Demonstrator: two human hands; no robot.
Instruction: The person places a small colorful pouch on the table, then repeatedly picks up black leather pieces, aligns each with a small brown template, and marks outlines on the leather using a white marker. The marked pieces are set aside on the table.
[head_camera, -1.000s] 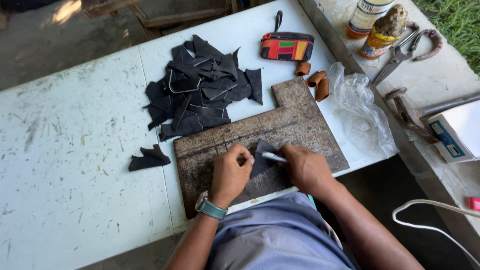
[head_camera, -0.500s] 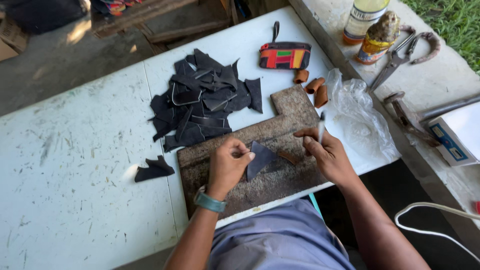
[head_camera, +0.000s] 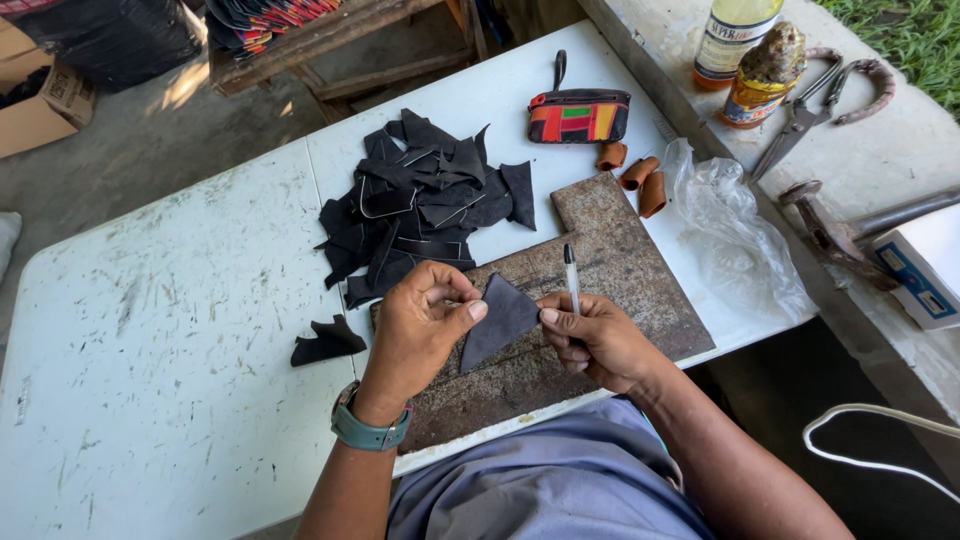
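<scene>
blue-and-white box (head_camera: 925, 270) beside rusty tool (head_camera: 835, 235)

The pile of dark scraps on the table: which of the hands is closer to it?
Left. The left hand sits just below the pile, almost touching its lower edge. The right hand, holding a pen, is farther off to the pile's lower right.

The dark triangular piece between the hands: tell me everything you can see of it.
The dark piece is a flat, roughly triangular cut of charcoal-grey material that looks like leather or suede, matte, with clean edges. It is held up just above the worn brown board, its narrow end pointing down. The left hand pinches its left upper edge; the right hand, which also holds a pen, touches its right corner.
</scene>
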